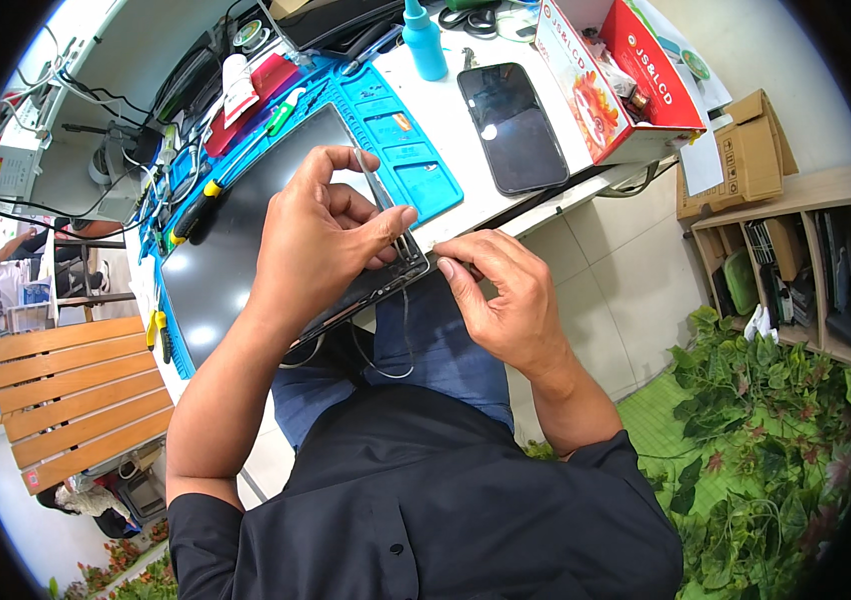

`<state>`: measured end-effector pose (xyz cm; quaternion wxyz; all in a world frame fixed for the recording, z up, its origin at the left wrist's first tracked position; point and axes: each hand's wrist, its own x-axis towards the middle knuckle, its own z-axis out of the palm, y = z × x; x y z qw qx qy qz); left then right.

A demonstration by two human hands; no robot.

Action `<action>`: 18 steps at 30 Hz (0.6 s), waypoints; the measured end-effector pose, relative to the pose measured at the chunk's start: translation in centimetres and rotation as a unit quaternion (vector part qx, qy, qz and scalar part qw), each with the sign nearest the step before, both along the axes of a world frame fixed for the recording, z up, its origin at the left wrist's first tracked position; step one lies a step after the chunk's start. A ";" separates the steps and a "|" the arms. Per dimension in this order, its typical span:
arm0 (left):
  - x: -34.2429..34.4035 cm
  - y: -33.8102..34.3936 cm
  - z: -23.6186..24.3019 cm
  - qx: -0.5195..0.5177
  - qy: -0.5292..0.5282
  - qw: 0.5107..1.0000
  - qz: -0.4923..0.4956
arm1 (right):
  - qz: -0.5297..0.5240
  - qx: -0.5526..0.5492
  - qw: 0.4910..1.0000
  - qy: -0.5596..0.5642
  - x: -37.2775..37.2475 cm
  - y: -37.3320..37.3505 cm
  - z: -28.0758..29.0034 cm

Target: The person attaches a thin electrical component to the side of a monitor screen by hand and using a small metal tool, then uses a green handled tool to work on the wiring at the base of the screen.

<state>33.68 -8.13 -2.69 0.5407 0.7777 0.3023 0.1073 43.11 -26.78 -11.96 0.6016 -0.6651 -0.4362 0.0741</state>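
A large dark screen panel (pixel 238 215) lies on the blue work mat, its near corner reaching past the table edge over my lap. My left hand (pixel 321 225) is above the panel's right edge, with thumb and index finger on a thin grey strip (pixel 379 185) along that edge. The other fingers curl in toward the panel. Just off the near right corner, my right hand (pixel 506 290) pinches the end of a thin pale cord between thumb and index finger. The cord (pixel 412 345) hangs in a loop over my jeans.
A black smartphone (pixel 513 128) lies right of the blue mat (pixel 421 185), near a blue squeeze bottle (pixel 424 45). A red and white box (pixel 596 90) stands at the far right. Yellow-black pliers or screwdriver handle (pixel 196 212) and cables lie left. A wooden shelf (pixel 796 240) stands right.
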 end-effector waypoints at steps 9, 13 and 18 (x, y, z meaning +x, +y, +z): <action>0.3 -0.2 0.6 0.018 0.022 1.000 -0.002 | 0.002 0.010 1.000 0.007 0.1 -0.1 -0.2; 0.2 0.2 0.5 0.009 0.026 1.000 -0.008 | 0.002 0.012 1.000 0.011 0.1 -0.2 -0.3; -0.4 0.1 0.9 -0.007 -0.020 0.999 -0.047 | 0.002 0.014 1.000 0.009 0.1 -0.2 -0.3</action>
